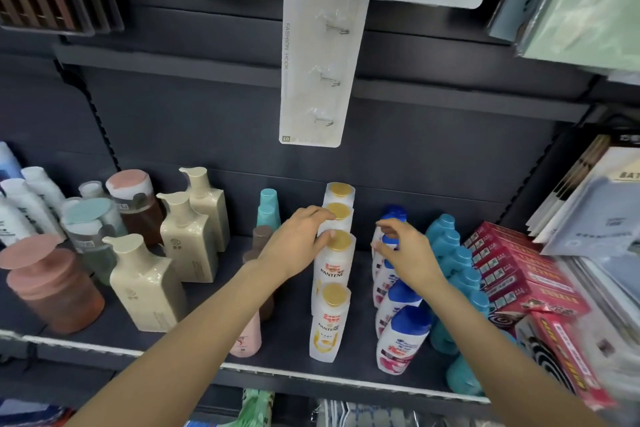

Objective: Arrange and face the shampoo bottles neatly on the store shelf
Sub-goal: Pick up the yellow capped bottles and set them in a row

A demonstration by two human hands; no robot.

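Observation:
A row of white Pantene bottles [329, 322] with gold caps runs front to back on the dark shelf [360, 343]. My left hand [298, 239] reaches in from the left, its fingertips and thumb touching the gold caps of the two middle bottles. To the right stands a row of white bottles with blue caps [401, 340]. My right hand [405, 253] hovers over that row's middle, index finger and thumb pinching the blue cap of one bottle.
Beige pump bottles [149, 288] and round-lidded jars [52, 288] fill the left. Brown and pink bottles [247, 336] stand under my left arm. Teal bottles [450, 246] and red boxes [512, 267] crowd the right. A hook card [318, 62] hangs overhead.

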